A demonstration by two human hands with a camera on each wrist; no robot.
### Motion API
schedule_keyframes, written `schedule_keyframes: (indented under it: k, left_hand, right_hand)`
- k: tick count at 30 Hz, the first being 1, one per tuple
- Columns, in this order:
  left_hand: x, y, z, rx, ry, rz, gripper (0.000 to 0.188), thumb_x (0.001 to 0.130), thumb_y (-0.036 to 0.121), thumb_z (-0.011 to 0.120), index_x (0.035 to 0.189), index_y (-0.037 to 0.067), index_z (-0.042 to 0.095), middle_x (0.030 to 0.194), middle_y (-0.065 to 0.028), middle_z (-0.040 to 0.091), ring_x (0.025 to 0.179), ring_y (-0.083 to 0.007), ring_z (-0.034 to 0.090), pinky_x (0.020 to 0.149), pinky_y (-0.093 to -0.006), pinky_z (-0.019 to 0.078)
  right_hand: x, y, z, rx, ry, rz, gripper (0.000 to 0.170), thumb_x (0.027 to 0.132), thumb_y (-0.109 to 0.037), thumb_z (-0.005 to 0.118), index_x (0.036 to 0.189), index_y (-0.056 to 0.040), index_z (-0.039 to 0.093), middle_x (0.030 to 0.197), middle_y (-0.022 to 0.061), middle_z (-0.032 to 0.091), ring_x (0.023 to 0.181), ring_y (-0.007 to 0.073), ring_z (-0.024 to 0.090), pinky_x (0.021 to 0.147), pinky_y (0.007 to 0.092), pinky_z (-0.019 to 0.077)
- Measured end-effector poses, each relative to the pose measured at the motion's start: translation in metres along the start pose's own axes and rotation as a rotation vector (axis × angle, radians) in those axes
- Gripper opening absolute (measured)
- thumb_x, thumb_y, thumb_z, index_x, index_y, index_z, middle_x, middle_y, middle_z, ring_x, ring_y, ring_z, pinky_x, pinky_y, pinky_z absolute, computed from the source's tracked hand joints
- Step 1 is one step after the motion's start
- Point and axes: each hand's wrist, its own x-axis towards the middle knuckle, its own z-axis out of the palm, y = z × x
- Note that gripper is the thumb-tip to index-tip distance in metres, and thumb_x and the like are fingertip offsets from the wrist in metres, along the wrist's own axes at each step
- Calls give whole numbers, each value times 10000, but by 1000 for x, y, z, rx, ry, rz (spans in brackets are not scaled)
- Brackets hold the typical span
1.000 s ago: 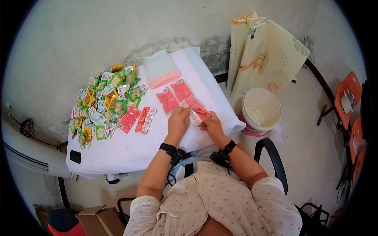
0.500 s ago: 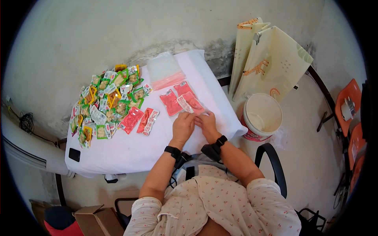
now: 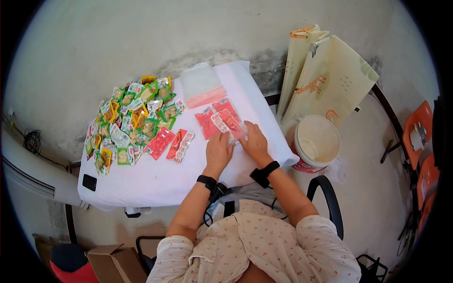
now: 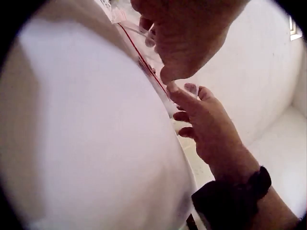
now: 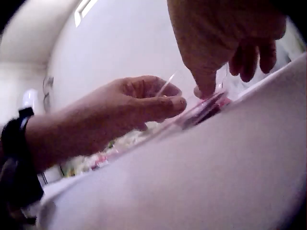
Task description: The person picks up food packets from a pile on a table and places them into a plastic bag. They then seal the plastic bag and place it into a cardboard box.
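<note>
Several red packets (image 3: pixel 205 123) lie close together on the white cloth, the nearest (image 3: pixel 228 123) in or under clear plastic. At its near edge, my left hand (image 3: pixel 219 153) pinches thin clear film between thumb and fingers, seen in the right wrist view, left hand (image 5: pixel 120 105). My right hand (image 3: pixel 256 144) touches the plastic's right side, its thumb low and its fingers spread apart, right hand (image 5: pixel 225 38). A red seal line (image 4: pixel 144 62) runs beside both hands in the left wrist view. Two more red packets (image 3: pixel 160 143) (image 3: pixel 180 145) lie to the left.
A heap of green, yellow and white packets (image 3: pixel 120 137) covers the table's left side. Clear bags with red strips (image 3: pixel 200 85) lie at the back. A phone (image 3: pixel 89 182) rests at the front left corner. A bucket (image 3: pixel 317 141) and folded mat (image 3: pixel 330 75) stand right.
The red packet at my hands has come down over the others on the cloth. My hands came together at its near edge, then moved apart, the right fingers spreading forward.
</note>
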Motion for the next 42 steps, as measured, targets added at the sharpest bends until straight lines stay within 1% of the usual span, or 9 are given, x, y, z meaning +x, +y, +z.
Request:
schedule_keyframes:
  k: [3, 9, 16, 18, 21, 25, 28, 33, 42]
  left_hand:
    - [-3, -6, 3, 78, -40, -112, 333, 700, 84, 692, 1013, 38, 586, 985, -158, 548, 900, -328, 549, 744, -399, 467]
    - [-14, -17, 13, 22, -69, -223, 196, 742, 75, 640, 929, 49, 590, 958, -140, 552, 893, -328, 544, 754, -396, 461]
    - [-15, -20, 14, -85, 65, -153, 89, 770, 54, 600, 853, 27, 582, 868, -138, 563, 856, -330, 542, 728, -397, 454]
    - [-15, -19, 14, -94, 86, -146, 87, 770, 53, 600, 850, 26, 578, 871, -134, 563, 849, -327, 541, 725, -394, 454]
    - [-16, -19, 14, -111, 125, -145, 80, 781, 55, 598, 853, 25, 579, 872, -128, 567, 840, -324, 544, 720, -385, 457]
    - [-17, -22, 17, -128, 136, -165, 77, 797, 60, 596, 864, 24, 587, 874, -125, 576, 834, -317, 551, 720, -379, 461]
    - [-18, -23, 17, -135, 147, -174, 73, 801, 58, 598, 864, 23, 592, 876, -123, 580, 836, -312, 554, 716, -377, 462]
    - [-17, -23, 14, -139, 169, -173, 67, 805, 54, 599, 864, 21, 593, 879, -123, 582, 836, -310, 557, 711, -375, 465]
    - [-20, -24, 17, -190, 187, -223, 49, 825, 60, 589, 863, 29, 595, 881, -122, 584, 832, -313, 562, 702, -379, 470]
  right_hand:
    - [4, -9, -13, -270, -67, -397, 640, 653, -169, 739, 1247, -114, 507, 1237, 151, 470, 1177, 320, 423, 884, 444, 388]
    - [22, -21, -1, -372, -139, -704, 488, 689, -170, 701, 1153, -112, 565, 1136, 110, 515, 1104, 282, 467, 852, 487, 365]
    - [34, -18, 20, -566, -265, -521, 307, 733, -144, 631, 1035, -93, 619, 925, 72, 547, 964, 240, 506, 799, 431, 357]
    - [36, -22, 22, -451, -73, -719, 207, 742, -133, 601, 941, -84, 628, 925, 87, 553, 951, 238, 516, 781, 431, 352]
    - [43, -16, 32, -511, -30, -731, 131, 755, -135, 573, 868, -84, 616, 864, 85, 573, 896, 241, 543, 769, 436, 349]
    - [49, -24, 39, -541, -63, -658, 101, 760, -130, 557, 842, -90, 600, 742, 87, 596, 780, 240, 581, 768, 418, 352]
    - [52, -22, 44, -565, -196, -603, 246, 743, -128, 573, 983, -91, 614, 686, 80, 607, 676, 246, 593, 722, 419, 351]
    - [53, -23, 42, -571, -183, -634, 40, 747, -138, 556, 766, -122, 587, 531, 72, 582, 503, 237, 579, 676, 381, 363]
    - [50, -26, 43, -713, -163, -619, 67, 749, -116, 562, 810, -106, 587, 549, 56, 595, 508, 221, 586, 659, 396, 374]
